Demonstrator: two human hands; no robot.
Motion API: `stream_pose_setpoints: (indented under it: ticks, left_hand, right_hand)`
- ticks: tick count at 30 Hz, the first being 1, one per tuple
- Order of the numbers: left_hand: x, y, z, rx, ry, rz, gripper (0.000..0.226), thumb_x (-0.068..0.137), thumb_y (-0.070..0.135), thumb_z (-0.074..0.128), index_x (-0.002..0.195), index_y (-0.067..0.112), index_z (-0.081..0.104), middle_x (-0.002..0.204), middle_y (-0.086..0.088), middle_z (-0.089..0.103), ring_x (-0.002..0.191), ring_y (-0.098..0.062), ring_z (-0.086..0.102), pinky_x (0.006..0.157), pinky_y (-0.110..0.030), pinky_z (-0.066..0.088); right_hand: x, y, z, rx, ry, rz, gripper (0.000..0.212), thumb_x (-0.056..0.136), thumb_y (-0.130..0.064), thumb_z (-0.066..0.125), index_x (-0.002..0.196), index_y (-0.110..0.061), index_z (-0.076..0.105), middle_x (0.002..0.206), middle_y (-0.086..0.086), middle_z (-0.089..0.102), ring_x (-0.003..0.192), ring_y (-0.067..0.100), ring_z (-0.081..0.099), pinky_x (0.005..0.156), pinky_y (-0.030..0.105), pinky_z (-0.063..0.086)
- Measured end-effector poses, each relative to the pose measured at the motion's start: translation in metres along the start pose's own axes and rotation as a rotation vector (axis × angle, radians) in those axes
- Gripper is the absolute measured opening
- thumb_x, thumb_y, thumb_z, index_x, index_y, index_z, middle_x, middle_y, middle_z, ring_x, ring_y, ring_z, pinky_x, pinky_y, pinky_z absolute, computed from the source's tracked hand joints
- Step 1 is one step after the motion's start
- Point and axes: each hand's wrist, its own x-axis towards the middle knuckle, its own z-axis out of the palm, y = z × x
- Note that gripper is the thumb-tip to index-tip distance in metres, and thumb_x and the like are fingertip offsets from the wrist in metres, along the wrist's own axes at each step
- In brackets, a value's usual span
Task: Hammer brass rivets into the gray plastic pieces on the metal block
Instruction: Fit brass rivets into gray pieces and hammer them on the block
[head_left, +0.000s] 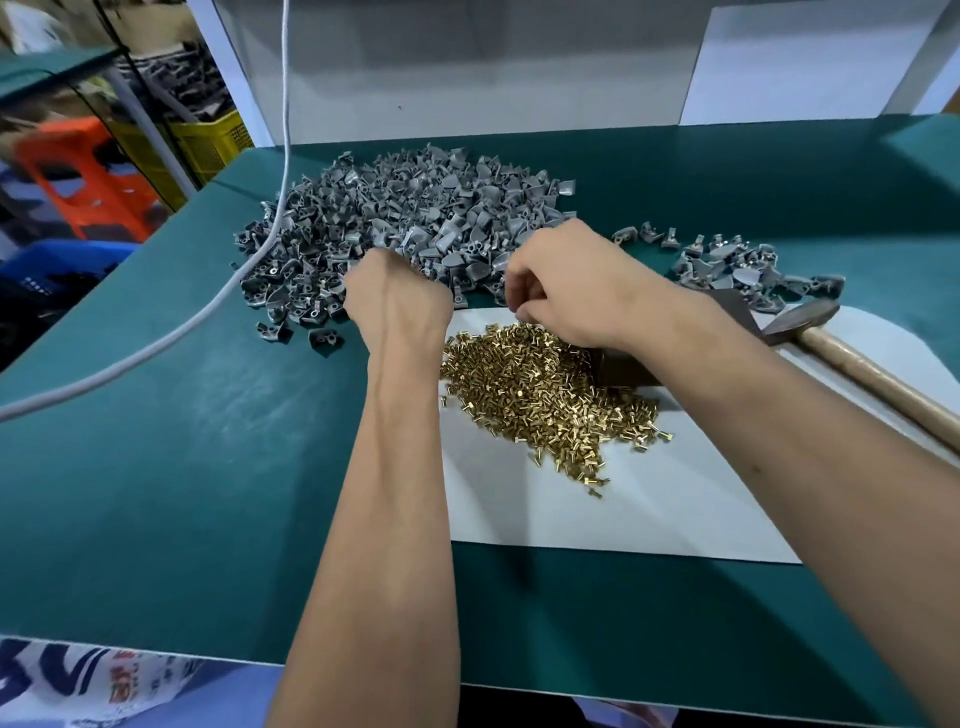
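Both hands reach to the near edge of the big heap of gray plastic pieces (405, 218), which fills the far middle of the green bench (182, 441). The left hand (397, 304) is curled with its fingers buried among the pieces; what it grips, if anything, cannot be made out. The right hand (563, 283) is curled too, fingertips bunched together just beyond the rivets, but whether they pinch something is hidden by the hand itself.

The brass rivets (545, 395) lie in a loose pile on a white sheet (623, 509) toward the bench's right side. The metal block (621, 370) shows only as a dark corner beneath the right forearm. A hammer (810, 327) rests at the right edge, its handle cut off by the frame. A smaller heap of gray pieces (737, 267) sits beyond it. A white cord (156, 338) trails off the left edge.
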Motion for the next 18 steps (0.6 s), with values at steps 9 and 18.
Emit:
stream_pose_setpoints:
  ticks: [9,18]
  left_hand:
    - [-0.019,0.029,0.017,-0.37,-0.036,0.293,0.008,0.094,0.013,0.072,0.099,0.015,0.079,0.085,0.011,0.071,0.076,0.002,0.066,0.082,-0.023,0.059]
    - [-0.055,0.05,0.049,-0.886,-0.465,0.361,0.036,0.076,-0.002,0.086,0.108,0.008,0.072,0.102,-0.007,0.079,0.099,-0.017,0.075,0.095,-0.034,0.059]
  right_hand:
    - [-0.053,0.04,-0.005,0.221,0.303,0.047,0.017,0.091,-0.015,0.075,0.097,-0.03,0.081,0.092,-0.019,0.066,0.093,0.003,0.062,0.089,0.012,0.04]
    - [-0.1,0.088,-0.011,0.393,0.714,0.179,0.028,0.082,-0.009,0.078,0.107,-0.021,0.071,0.083,-0.009,0.075,0.084,0.007,0.073,0.089,0.023,0.055]
